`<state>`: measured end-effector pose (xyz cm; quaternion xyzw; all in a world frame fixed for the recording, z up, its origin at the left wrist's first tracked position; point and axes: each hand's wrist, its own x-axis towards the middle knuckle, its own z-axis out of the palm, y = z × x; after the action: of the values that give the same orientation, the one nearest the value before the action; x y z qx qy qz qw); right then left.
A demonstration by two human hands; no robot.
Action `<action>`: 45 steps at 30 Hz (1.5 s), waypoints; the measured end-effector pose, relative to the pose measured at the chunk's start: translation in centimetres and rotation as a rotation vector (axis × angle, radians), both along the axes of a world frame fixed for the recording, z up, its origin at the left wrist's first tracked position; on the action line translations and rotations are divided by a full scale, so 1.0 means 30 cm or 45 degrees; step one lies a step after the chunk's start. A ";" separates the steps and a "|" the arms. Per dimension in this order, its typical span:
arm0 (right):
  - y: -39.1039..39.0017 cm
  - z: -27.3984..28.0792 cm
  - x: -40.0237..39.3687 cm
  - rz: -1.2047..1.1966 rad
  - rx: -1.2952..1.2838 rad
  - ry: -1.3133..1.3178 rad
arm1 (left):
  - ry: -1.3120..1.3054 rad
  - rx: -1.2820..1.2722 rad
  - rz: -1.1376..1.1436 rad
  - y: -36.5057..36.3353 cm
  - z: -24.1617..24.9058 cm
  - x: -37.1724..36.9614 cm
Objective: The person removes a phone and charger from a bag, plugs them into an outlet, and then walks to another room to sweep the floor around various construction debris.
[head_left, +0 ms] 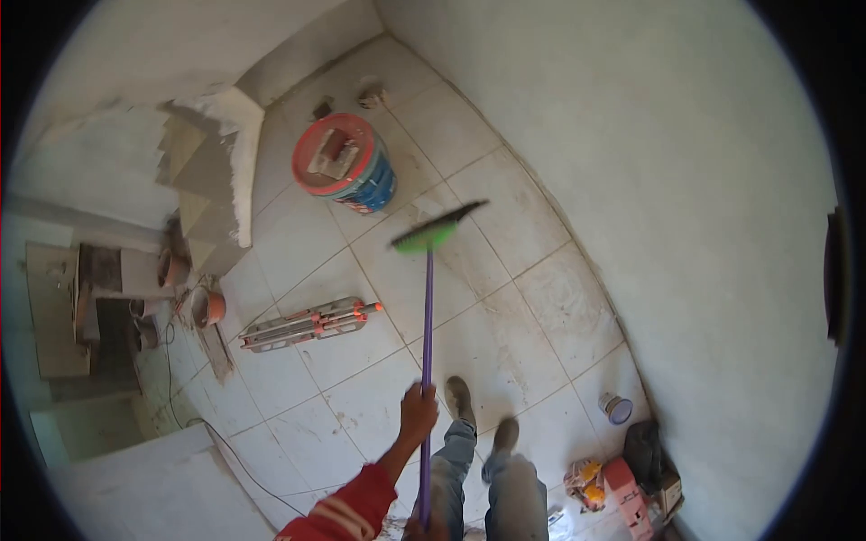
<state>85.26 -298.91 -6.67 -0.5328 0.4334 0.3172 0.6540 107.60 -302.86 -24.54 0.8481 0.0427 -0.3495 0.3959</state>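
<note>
A broom with a purple handle [428,316] stretches away from me over the tiled floor. Its green head [428,236] and dark bristles lie on the tiles, slightly blurred. My left hand [418,413], below a red sleeve, is closed around the middle of the handle. Lower down, at the bottom edge of the view, my right hand [426,528] wraps the handle's near end; only part of it shows. Just beyond the broom head stands a blue bucket [368,187] with a red lid, on which a plastering float [334,155] rests.
A folded grey-and-orange tool frame [311,325] lies left of the broom. Terracotta pots [207,307] and a cable [216,437] are farther left. Along the right wall stand a small can [615,408], a black bag [643,453] and a pinkish-red box [627,496]. My shoes [459,399] are near the handle.
</note>
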 end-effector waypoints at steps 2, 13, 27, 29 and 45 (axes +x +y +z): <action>-0.150 -0.248 0.051 0.058 -1.170 -0.782 | 0.052 -0.009 0.077 -0.236 -0.029 0.184; -1.231 -0.714 0.816 0.048 -0.933 -0.467 | -0.035 0.415 -0.317 -1.132 -0.557 0.544; -1.382 -0.382 0.122 0.472 -1.017 0.170 | 0.968 -0.748 0.996 -0.676 -0.394 0.670; -1.320 -0.416 0.214 0.453 -1.097 0.059 | 0.890 -0.972 1.234 -0.488 -0.599 1.051; -0.879 -0.400 1.204 -0.039 -0.683 0.653 | 0.551 -0.732 1.490 -0.204 -0.692 2.180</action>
<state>121.37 -325.27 -18.66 -0.5821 0.6588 0.3054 0.3659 173.00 -308.97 -45.31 0.4580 0.4773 -0.2371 0.7115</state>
